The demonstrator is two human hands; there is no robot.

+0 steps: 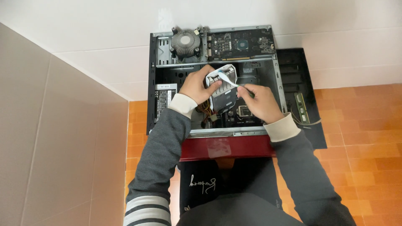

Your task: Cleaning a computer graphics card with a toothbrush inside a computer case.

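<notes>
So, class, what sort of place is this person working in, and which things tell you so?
Probably a room at home, not a workshop: the open computer case lies on a small red stool over orange floor tiles, beside pale tiled walls.

place: home corner | signs: orange floor tiles [364, 138], white tiled wall [83, 37]

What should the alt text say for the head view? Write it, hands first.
Two hands work inside an open PC case seen from above: the left hand holds a pale wipe, the right hand grips a thin tool against it. A round cooler and a circuit card rest on the case's far edge, above an orange tiled floor.
</notes>
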